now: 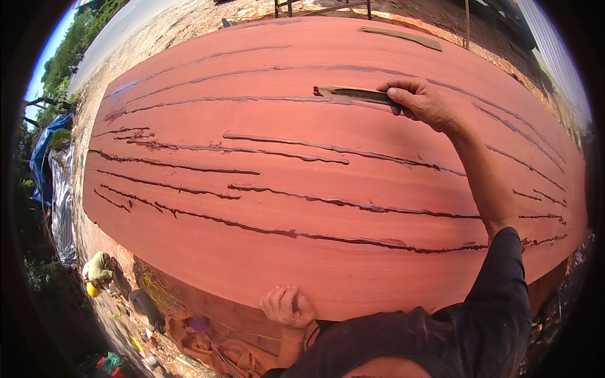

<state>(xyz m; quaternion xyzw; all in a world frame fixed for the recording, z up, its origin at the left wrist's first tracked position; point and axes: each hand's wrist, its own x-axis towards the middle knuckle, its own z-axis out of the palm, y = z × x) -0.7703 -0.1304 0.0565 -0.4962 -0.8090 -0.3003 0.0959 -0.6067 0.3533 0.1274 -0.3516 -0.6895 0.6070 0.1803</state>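
Note:
A broad reddish-brown wooden slab (353, 277) spreads out before me, streaked lengthwise with long raised lines of dark paste (340, 201). My right hand (413, 99) reaches over its far half and pinches one end of a thin wooden strip (353, 94). The strip lies nearly level, pointing left, with dark red stuff on its far tip; it is over one of the paste lines, and I cannot tell if they touch. At the slab's near edge, my left hand (288, 305) is curled with its fingers together. Its palm is hidden.
Another flat wooden strip (401, 38) lies by the slab's far edge. A person in a yellow helmet (94, 290) crouches at lower left. Orange-brown cloth (233, 356) lies on the ground below. Blue sheeting (45, 151) hangs at left; a metal frame (321, 9) stands behind.

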